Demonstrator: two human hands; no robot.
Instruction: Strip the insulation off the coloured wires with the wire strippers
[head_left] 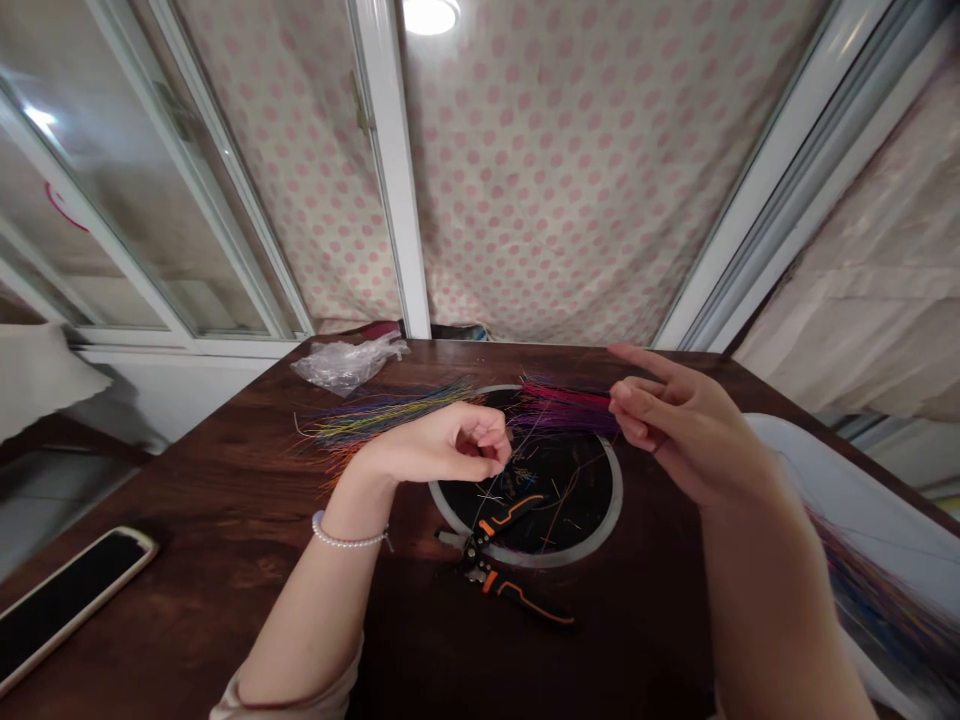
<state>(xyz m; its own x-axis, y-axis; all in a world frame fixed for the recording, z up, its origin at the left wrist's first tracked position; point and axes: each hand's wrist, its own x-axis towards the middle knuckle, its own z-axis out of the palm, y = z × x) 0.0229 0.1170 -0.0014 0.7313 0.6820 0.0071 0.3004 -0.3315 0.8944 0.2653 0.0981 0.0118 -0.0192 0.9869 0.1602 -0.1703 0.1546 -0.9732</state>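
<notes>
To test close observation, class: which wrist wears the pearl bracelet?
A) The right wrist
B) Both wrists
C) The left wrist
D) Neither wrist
C. The pearl bracelet circles the wrist of the left hand; the wrist of the right hand shows none.

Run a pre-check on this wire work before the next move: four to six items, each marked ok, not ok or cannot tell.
1. Right hand holding the pink-and-purple wire bundle by one end: ok.
2. Left hand pinching a strand: cannot tell, the fingers hide it.
3. Orange-and-black wire strippers within reach on the table: ok.
4. Multicoloured wire bundle lying apart from the hands: ok.
5. Round black mat free of stray wire bits: not ok, loose strands lie on it.
</notes>
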